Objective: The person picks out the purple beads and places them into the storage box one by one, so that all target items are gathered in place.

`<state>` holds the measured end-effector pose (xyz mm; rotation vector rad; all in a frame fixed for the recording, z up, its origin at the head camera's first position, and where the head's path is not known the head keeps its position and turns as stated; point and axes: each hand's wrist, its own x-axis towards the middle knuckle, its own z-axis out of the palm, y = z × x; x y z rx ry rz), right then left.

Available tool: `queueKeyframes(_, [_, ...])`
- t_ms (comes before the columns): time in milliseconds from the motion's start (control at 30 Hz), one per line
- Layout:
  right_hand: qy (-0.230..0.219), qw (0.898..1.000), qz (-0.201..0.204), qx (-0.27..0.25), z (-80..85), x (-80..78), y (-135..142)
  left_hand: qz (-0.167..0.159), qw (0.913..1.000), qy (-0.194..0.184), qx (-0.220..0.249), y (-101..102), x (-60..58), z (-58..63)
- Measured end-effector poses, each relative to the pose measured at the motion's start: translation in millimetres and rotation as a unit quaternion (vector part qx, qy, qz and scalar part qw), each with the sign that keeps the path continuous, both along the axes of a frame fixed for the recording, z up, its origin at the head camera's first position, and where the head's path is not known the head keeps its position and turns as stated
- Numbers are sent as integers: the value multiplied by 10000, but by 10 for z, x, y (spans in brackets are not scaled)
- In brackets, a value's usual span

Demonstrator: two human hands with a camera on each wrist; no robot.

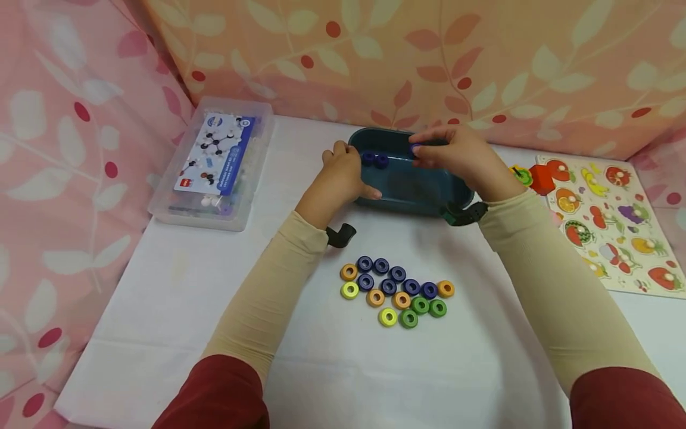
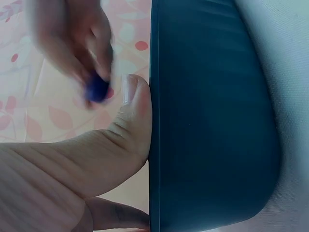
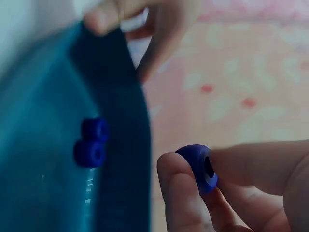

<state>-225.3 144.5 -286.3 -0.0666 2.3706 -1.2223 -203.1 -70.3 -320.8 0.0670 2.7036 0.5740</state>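
A dark blue ring (image 3: 193,164) is pinched between the thumb and fingers of my right hand (image 1: 463,156), above the right part of a teal tub (image 1: 412,187). My left hand (image 1: 339,179) holds the tub at its left end, with the thumb (image 2: 137,106) along the near rim. Two more dark blue rings (image 1: 381,161) lie inside the tub, side by side toward its left end. Nearer to me, loose rings are grouped on the white table: several dark blue ones (image 1: 397,274), several orange ones (image 1: 401,300), two yellow ones (image 1: 388,317) and three green ones (image 1: 420,305).
A clear plastic case (image 1: 249,179) with a molecule-picture label lies at the left. To the right is a fruit picture board (image 1: 611,208), with a red block (image 1: 542,180) at its left edge. Patterned cloth (image 1: 343,65) hangs behind the table.
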Motion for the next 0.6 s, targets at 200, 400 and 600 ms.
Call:
queueKeyframes(200, [-1126,9935,173,-76,-277,-444,-99,21,9999,-103,-136,30,-13,-12])
queueKeyframes(400, [-1585,9873,55,11,-489,-570,-121,-55,9999,-23,-134,47,-20,-14])
queueKeyframes(600, [-1795,9835,164,-168,-533,-597,-103,-29,9997,-57,-254,36,-30,-20])
